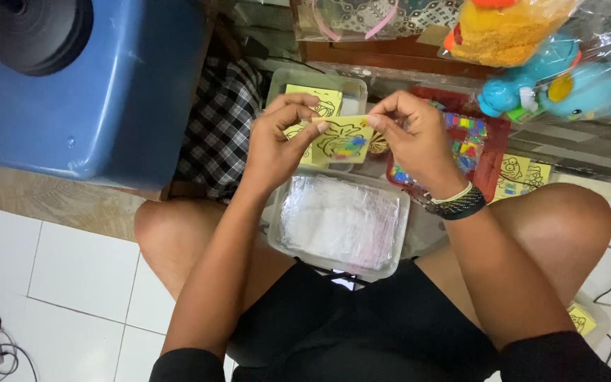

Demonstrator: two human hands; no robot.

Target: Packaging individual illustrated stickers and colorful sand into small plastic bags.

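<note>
Head view: the person sits on the white tiled floor (72, 276). The left hand (277, 145) and right hand (415, 138) together pinch a small yellow square card with a black line drawing and coloured patches (344, 140), holding it up between them; left fingers (304, 106) are closed on its left edge, right fingers (383, 120) on its top right. Below sits a clear plastic tub of transparent sleeves (341, 221); behind, a second clear tub of yellow cards (316, 88) and a red tray of coloured pieces (472, 138). Judgement: gripping by the edges keeps the printed face clean and flat.
</note>
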